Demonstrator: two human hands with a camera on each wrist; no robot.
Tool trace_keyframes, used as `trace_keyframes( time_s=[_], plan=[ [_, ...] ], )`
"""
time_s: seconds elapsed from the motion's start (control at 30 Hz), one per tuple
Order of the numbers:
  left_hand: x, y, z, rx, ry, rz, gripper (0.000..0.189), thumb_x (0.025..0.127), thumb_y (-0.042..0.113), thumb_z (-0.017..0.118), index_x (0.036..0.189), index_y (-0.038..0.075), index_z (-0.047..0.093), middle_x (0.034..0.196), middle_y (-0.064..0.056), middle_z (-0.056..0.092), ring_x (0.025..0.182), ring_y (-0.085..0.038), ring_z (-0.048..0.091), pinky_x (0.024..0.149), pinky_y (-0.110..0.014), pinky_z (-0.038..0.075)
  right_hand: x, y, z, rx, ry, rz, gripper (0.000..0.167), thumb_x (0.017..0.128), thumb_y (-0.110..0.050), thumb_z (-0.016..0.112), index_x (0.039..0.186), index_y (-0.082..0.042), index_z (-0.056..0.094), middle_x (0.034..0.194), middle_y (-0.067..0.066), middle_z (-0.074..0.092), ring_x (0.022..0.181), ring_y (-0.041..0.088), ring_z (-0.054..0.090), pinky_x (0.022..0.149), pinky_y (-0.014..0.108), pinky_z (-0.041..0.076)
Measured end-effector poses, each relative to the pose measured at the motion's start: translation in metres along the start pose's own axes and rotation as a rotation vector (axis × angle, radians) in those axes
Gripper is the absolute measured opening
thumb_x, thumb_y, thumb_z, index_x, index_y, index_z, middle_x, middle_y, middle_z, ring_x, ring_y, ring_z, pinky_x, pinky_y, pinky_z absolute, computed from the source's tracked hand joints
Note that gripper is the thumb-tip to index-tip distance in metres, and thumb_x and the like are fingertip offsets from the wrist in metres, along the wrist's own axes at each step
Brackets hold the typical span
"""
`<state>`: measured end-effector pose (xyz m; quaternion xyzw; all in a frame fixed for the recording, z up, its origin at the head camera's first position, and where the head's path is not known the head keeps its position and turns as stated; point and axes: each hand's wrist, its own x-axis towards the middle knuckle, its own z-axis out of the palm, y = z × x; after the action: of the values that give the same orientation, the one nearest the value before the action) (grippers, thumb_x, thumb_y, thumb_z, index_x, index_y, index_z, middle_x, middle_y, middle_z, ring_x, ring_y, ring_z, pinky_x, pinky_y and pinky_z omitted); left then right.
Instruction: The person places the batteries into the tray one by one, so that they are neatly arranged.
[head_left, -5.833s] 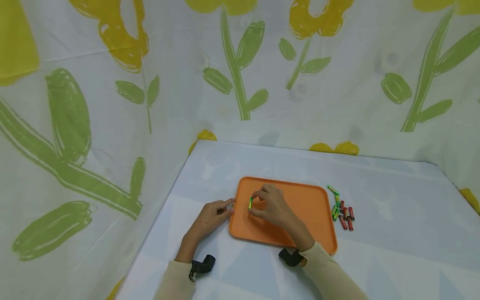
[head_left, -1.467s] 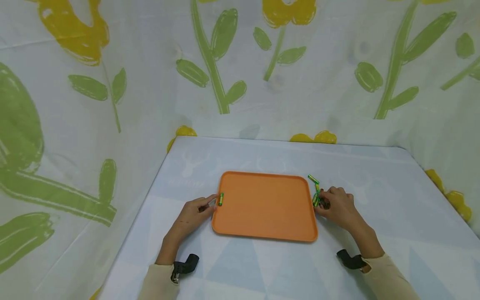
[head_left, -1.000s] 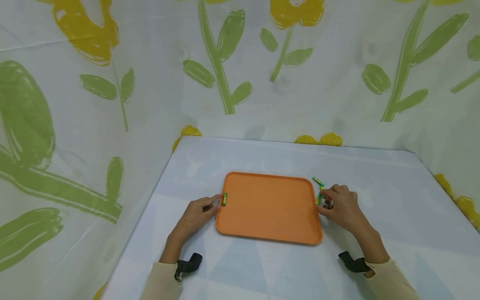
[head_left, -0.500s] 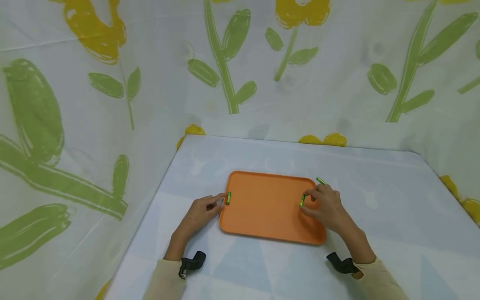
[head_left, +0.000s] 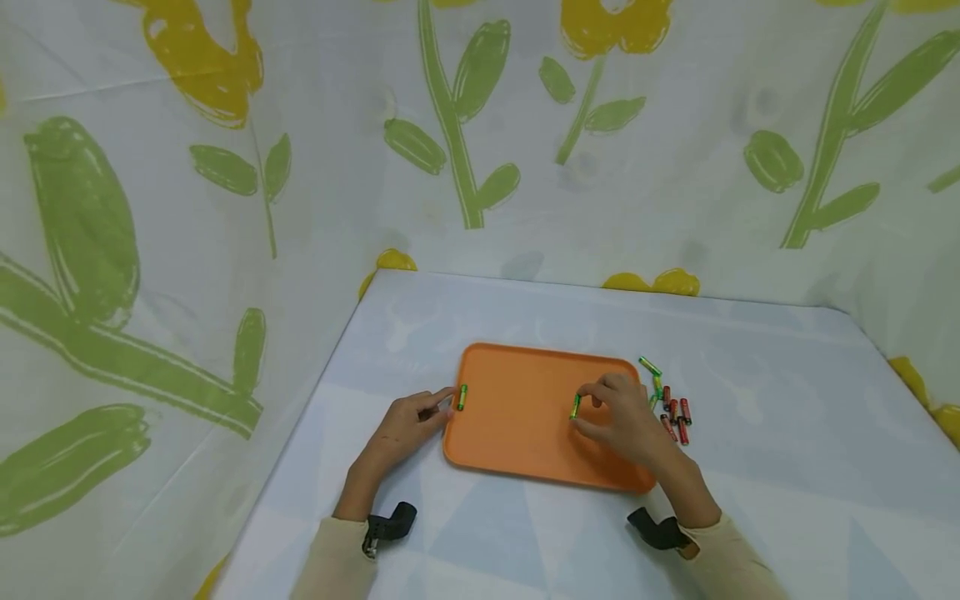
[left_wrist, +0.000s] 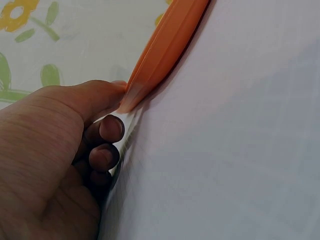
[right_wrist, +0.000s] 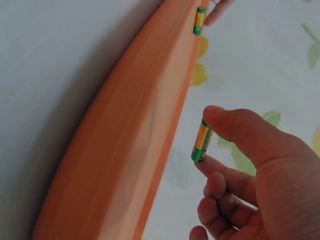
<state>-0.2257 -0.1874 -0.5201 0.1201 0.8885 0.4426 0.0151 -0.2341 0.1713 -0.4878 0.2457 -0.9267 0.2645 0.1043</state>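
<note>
My right hand [head_left: 628,421] pinches a green and yellow battery [right_wrist: 202,141] end to end between thumb and index finger, over the right half of the orange tray [head_left: 517,442]. The battery stands nearly upright in the right wrist view, and the other fingers are curled loosely beneath. Another green battery [head_left: 462,397] lies inside the tray along its left rim. My left hand [head_left: 405,429] rests beside that rim, thumb and index finger touching it with a gap between them. In the left wrist view its thumb [left_wrist: 102,95] meets the tray edge.
Right of the tray lie several green batteries [head_left: 649,365], partly hidden by the right hand, and a cluster of several red batteries [head_left: 673,412]. A pale patterned cloth [head_left: 480,533] covers the table. Flower-printed curtains [head_left: 330,192] enclose the back and sides.
A green battery laid down earlier now lies by the tray's left rim. My right hand went to the pile, took another green battery and carried it leftward over the tray. The left hand stays at the rim.
</note>
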Motion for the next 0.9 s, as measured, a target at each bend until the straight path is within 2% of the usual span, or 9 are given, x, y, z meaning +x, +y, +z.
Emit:
trace_keyframes(
  time_s=[0.2,0.5,0.67,0.9],
  plan=[
    [0.000,0.001,0.001,-0.022,-0.002,0.005,0.042,0.097,0.022,0.069,0.139,0.019,0.062,0.075,0.003,0.048,0.074,-0.014,0.045,0.068,-0.030,0.038,0.008,-0.007,0.010,0.002,-0.017,0.020,0.032,0.078,-0.025,0.089,0.102,-0.012,0.071,0.084,-0.001,0.047,0.084,0.019,0.042,0.074,0.040,0.032],
    [0.001,0.000,0.005,-0.010,-0.010,0.020,0.043,0.097,0.024,0.069,0.139,0.017,0.063,0.076,0.005,0.048,0.074,-0.012,0.045,0.068,-0.029,0.039,0.011,-0.016,0.023,0.035,-0.035,0.021,0.033,0.078,-0.027,0.089,0.103,-0.014,0.071,0.084,-0.005,0.046,0.085,0.016,0.040,0.077,0.043,0.028],
    [0.000,0.000,0.001,-0.005,-0.014,0.011,0.043,0.097,0.024,0.069,0.139,0.018,0.063,0.076,0.004,0.049,0.074,-0.014,0.046,0.068,-0.029,0.039,0.014,-0.021,0.026,0.080,-0.029,-0.007,0.032,0.079,-0.025,0.088,0.103,-0.014,0.071,0.086,-0.003,0.048,0.086,0.016,0.041,0.076,0.042,0.027],
    [0.001,0.000,-0.001,-0.011,-0.007,0.020,0.043,0.098,0.022,0.068,0.139,0.018,0.062,0.075,0.004,0.049,0.073,-0.014,0.045,0.066,-0.029,0.038,0.024,-0.030,0.028,0.083,-0.043,0.007,0.033,0.079,-0.027,0.088,0.104,-0.014,0.071,0.087,-0.001,0.050,0.087,0.017,0.042,0.076,0.041,0.028]
  ],
)
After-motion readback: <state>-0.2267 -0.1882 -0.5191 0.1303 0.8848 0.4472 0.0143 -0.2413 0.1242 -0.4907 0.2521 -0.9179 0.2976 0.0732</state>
